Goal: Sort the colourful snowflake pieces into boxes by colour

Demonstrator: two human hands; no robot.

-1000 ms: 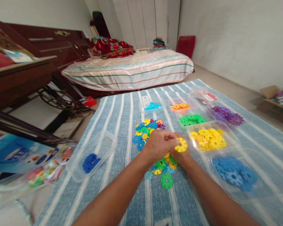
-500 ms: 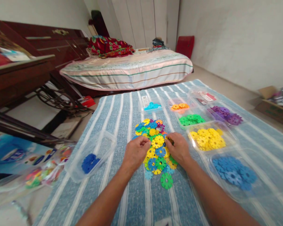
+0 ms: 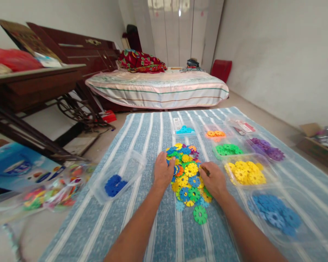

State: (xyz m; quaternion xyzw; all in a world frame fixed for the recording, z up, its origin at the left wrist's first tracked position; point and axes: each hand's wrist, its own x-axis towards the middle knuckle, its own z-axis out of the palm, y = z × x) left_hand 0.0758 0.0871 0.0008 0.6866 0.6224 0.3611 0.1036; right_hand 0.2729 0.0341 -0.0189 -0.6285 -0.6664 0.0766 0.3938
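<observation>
Left hand point(image 3: 163, 171) loose at the nine o'clock edge of a mixed heap of notched plastic flower discs point(image 3: 190, 181), thumb parted from the fingers, fingertips over the outer pieces beside a few blue ones, actual contact impossible to tell. Right hand point(image 3: 213, 181) at three o'clock of the same heap, curled, gripping a shaded yellow-brown piece point(image 3: 206, 171) between thumb and fingers, exact shape hidden. Between the hands, overlapping discs in yellow, blue, green, orange and purple, heaped on a blue-and-white striped cloth point(image 3: 142, 131), yellow ones uppermost near the middle. Toward half past five, just beside the heap's near end, a single green disc point(image 3: 200, 214) lying flat. All around, clear plastic tubs point(image 3: 135, 165) of sorted pieces: at nine, well apart, dark blue discs point(image 3: 115, 185); at twelve, cyan pieces point(image 3: 185, 130); at one, orange discs point(image 3: 215, 134); at two, green discs point(image 3: 229, 149), with purple discs point(image 3: 268, 149) farther out; at three, near the right hand, yellow discs point(image 3: 246, 172); at four, light blue discs point(image 3: 274, 214). Beyond the cloth at twelve, a bed point(image 3: 164, 89) under a pale striped spread, with a red floral quilt point(image 3: 141, 61) bundled toward eleven. Off at ten, a treadle stand point(image 3: 76, 109) with a spoked wheel.
</observation>
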